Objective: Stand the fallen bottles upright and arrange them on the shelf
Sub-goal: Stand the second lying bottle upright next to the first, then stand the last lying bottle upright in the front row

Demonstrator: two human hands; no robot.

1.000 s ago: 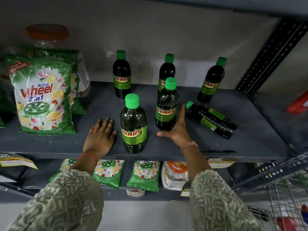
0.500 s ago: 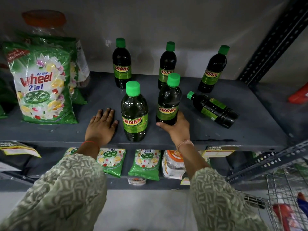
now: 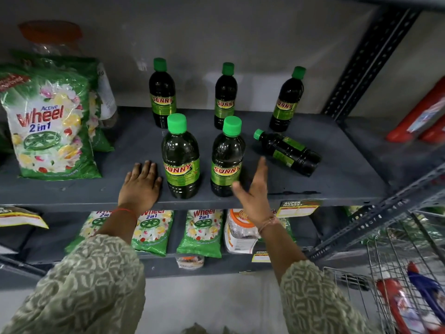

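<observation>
I see one fallen bottle (image 3: 287,151) lying on its side on the grey shelf (image 3: 332,179), its green cap pointing toward the middle of the shelf and its base toward the right edge; it lies just beyond and to the right of my right hand (image 3: 254,196), apart from the fingertips. That hand is raised on edge with fingers straight and thumb spread, grasping nothing. Just left of its thumb stands the front right bottle (image 3: 226,160), upright, so close that I cannot tell whether the thumb touches it; further left, beside it, stands the front left bottle (image 3: 181,157), also upright. My left hand (image 3: 140,183) lies flat, palm down, on the shelf right beside that bottle, fingers spread and holding nothing. Behind both hands, along the back wall, three more bottles stand upright: back left bottle (image 3: 161,95), back middle bottle (image 3: 225,95), back right bottle (image 3: 287,100); the last stands just behind the fallen one. Far to the left of my left hand a detergent bag (image 3: 51,126) leans upright; down to the right of my right wrist sits a wire basket (image 3: 409,273).
</observation>
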